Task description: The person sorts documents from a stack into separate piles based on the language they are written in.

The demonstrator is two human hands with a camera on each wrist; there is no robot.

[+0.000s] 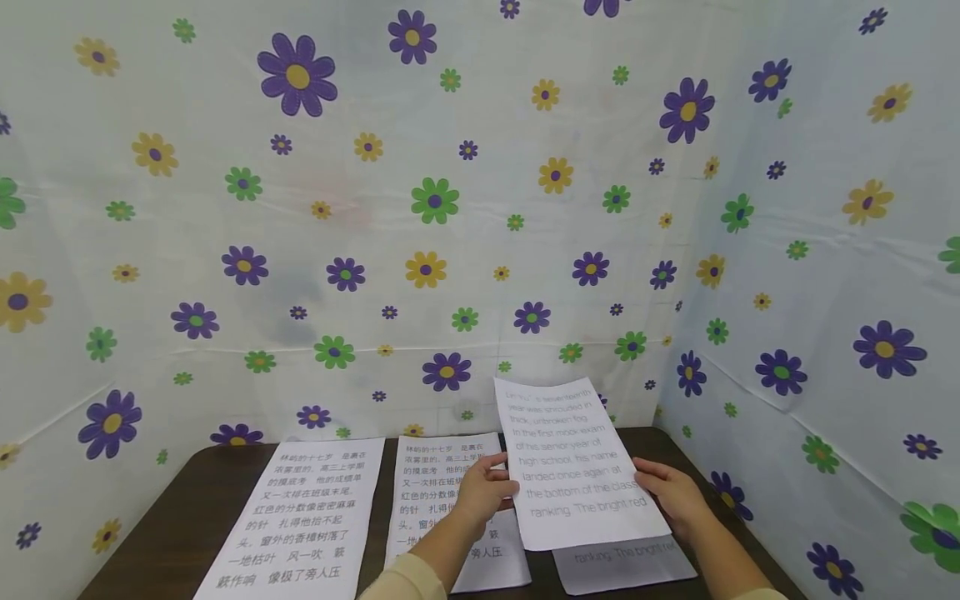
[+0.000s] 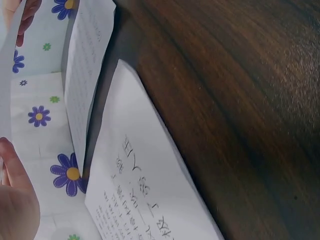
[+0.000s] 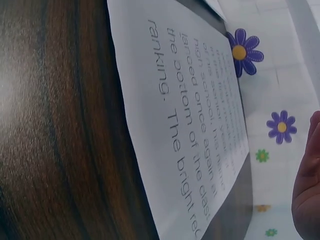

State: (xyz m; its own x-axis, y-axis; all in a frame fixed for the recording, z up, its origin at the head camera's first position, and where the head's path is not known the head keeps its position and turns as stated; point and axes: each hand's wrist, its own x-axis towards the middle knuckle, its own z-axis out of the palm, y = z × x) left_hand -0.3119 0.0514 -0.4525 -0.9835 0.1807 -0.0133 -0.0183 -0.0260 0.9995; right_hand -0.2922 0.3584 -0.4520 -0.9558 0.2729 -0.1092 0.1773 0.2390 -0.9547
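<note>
A white sheet of paper printed with English text (image 1: 576, 467) is held up between both hands, raised over the right part of the table and tilted toward me. My left hand (image 1: 483, 493) pinches its left edge, while my right hand (image 1: 671, 493) pinches the right edge. Directly below lies another English-text sheet (image 1: 624, 568), mostly hidden by the raised one in the head view. It shows more fully as a printed page (image 3: 185, 125) in the right wrist view. Under my left forearm is a paper stack with Chinese text (image 1: 438, 454), partly covered by that hand.
Another Chinese-text sheet (image 1: 300, 508) lies at the left of the dark wood table (image 1: 168, 533). Flower-patterned cloth (image 1: 480, 250) hangs behind the table and along its right side.
</note>
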